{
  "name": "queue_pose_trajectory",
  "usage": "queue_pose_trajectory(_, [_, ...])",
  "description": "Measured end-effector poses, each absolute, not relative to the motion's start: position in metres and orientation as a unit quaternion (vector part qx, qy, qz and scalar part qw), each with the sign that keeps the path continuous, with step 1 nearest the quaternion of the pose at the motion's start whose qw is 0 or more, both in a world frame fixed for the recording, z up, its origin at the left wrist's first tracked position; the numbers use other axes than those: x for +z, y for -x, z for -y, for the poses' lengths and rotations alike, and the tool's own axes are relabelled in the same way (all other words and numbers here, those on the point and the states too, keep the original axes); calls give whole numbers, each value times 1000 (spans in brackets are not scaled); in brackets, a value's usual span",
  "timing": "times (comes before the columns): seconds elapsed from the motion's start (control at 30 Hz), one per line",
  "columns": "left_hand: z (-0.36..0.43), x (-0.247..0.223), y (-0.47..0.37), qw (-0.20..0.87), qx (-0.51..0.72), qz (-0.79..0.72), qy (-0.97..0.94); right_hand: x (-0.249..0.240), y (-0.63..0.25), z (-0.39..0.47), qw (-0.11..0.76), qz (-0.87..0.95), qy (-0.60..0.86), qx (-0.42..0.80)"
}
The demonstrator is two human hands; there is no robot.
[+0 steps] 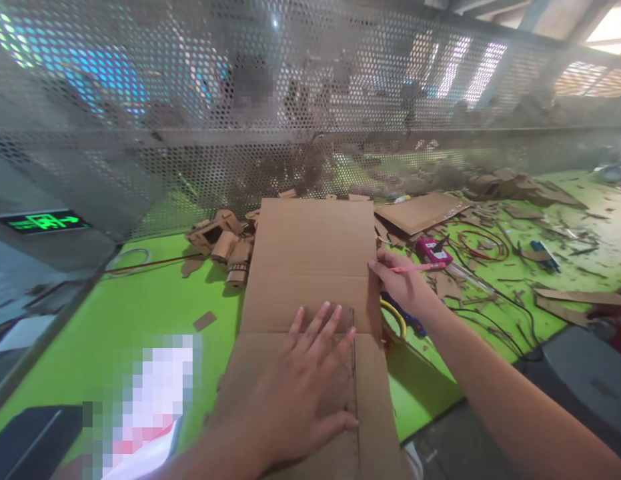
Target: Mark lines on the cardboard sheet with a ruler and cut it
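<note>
A long folded sheet of brown cardboard [313,233] lies over the green table, with crosswise creases and a dark line running lengthwise near its right side. My left hand [310,373] rests on its lower half, fingers spread, the fingertips beside the dark line. What lies under the palm is hidden. At the right edge of the sheet, my right hand [397,277] has its fingers closed around a pink pen [420,267], which points off to the right, and its fingertips touch the cardboard edge.
Cardboard pieces [235,257] are piled behind left. To the right are a yellow-handled tool [394,319], a magenta box [433,251], cables, a flat cardboard panel [423,212] and scraps. A perforated metal screen [310,100] stands behind the green table [155,293]. A blurred-out bright object is lower left.
</note>
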State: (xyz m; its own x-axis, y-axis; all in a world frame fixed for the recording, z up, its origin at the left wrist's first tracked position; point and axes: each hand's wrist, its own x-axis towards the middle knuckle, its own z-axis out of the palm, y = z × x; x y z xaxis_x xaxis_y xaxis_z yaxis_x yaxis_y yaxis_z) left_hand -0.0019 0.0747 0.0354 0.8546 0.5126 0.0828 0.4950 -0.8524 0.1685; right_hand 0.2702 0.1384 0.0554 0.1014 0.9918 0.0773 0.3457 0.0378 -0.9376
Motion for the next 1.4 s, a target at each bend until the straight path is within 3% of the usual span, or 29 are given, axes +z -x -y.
queue_pose_trajectory(0.43, [-53, 30, 47, 92, 40, -364, -926, 46, -198, -183, 284, 640, 637, 322])
queue_pose_trajectory(0.63, [-43, 48, 42, 113, 38, -360, -925, 52, -201, -172, 255, 645, 652, 308])
queue_pose_trajectory(1.07, [9, 31, 41, 85, 47, -373, -923, 41, -193, -100, 306, 706, 594, 236])
queue_pose_trajectory(1.27, [16, 13, 45, 115, 7, -391, -913, 36, -188, -67, 376, 699, 580, 183])
queue_pose_trajectory(1.33, [14, 13, 45, 131, -11, -394, -910, 38, -190, -56, 396, 687, 573, 207])
queue_pose_trajectory(1.4, [11, 15, 44, 138, -26, -396, -907, 38, -191, -44, 420, 655, 539, 321])
